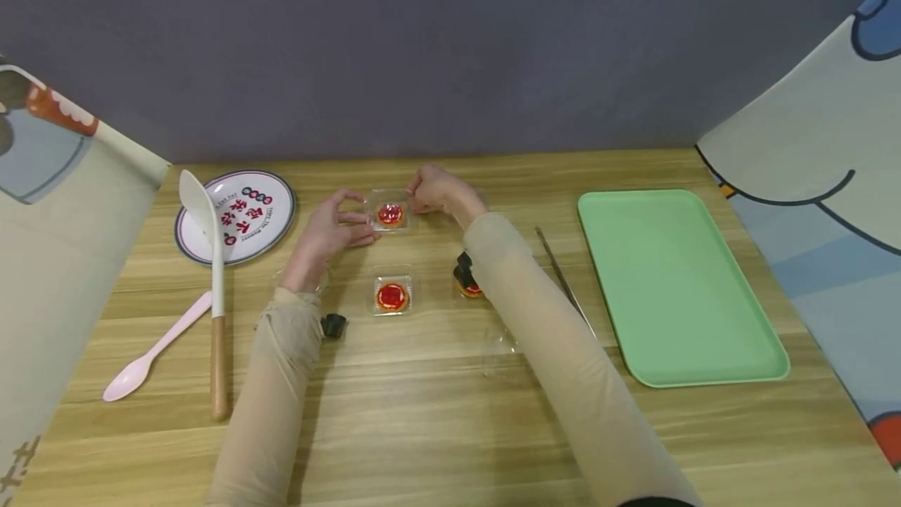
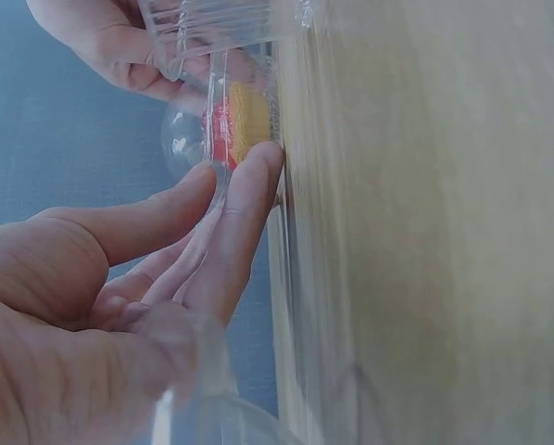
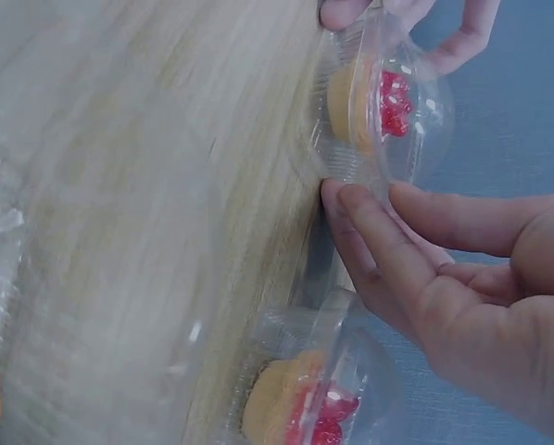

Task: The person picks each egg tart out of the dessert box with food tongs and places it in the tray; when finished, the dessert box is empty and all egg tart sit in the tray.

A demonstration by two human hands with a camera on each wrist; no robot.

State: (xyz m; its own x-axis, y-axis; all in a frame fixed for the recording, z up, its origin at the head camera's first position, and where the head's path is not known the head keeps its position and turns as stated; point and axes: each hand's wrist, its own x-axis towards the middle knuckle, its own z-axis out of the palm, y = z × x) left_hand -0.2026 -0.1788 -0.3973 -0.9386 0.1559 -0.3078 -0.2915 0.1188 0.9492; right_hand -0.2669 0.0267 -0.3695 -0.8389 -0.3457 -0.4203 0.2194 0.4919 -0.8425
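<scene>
At the back middle, a clear plastic box [image 1: 403,225] with a domed lid [image 3: 436,111] holds a small tart with a yellow crust [image 2: 250,120] and red topping [image 1: 390,214]. My left hand [image 1: 329,229] pinches its left edge, thumb near the lid's rim and a finger by the base. On the opposite side my right hand [image 1: 439,192] pinches the rim between thumb and fingers. Nearer to me sits another red-topped tart [image 1: 392,297] in a clear box. A further tart [image 1: 470,288], with black pieces [image 1: 463,267] over it, is partly hidden by my right sleeve.
A black piece [image 1: 334,325] lies by my left sleeve. To the left are a round plate [image 1: 271,229], a wooden-handled white utensil [image 1: 218,280] across it, and a pink spoon [image 1: 165,339]. On the right are a thin metal utensil [image 1: 563,280] and a green tray [image 1: 690,288].
</scene>
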